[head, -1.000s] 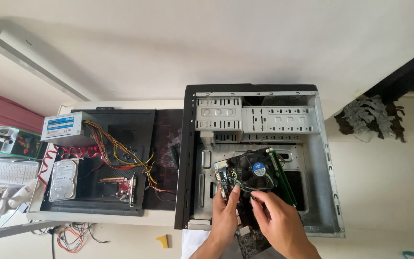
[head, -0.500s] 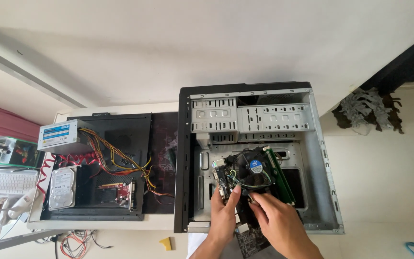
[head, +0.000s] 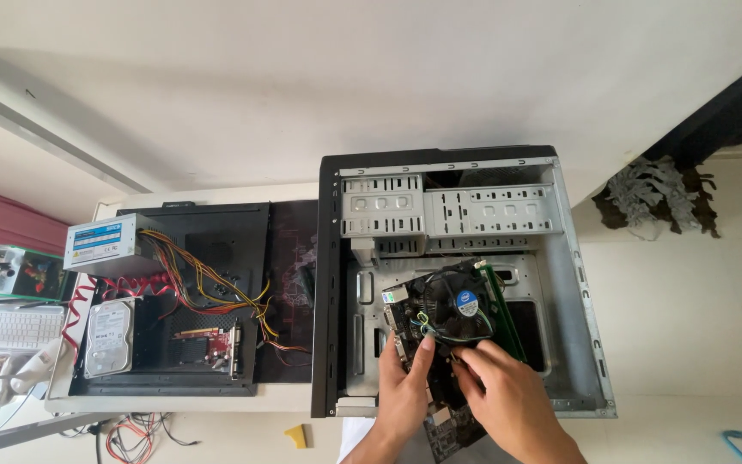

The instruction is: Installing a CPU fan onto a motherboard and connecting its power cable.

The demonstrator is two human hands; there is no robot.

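An open computer case (head: 577,283) lies on its side on the desk. Inside it a dark motherboard (head: 405,314) sits tilted, carrying a black cooler fan (head: 461,305) with a blue centre and green memory sticks (head: 501,309) along its right side. My left hand (head: 405,387) grips the board's left edge, thumb on top. My right hand (head: 508,395) holds the board's lower right part, fingers below the fan. The board's lower corner (head: 448,430) sticks out past the case's near edge.
Left of the case a black side panel (head: 216,232) holds a silver power supply (head: 105,245) with a bundle of coloured wires (head: 208,288), a hard drive (head: 109,337) and a small red card (head: 212,344). A white keyboard (head: 6,326) is far left. A yellow piece (head: 298,436) lies below the desk edge.
The view has shifted slightly. Both hands stay on the motherboard, which looks a little more raised and tilted inside the case than before.
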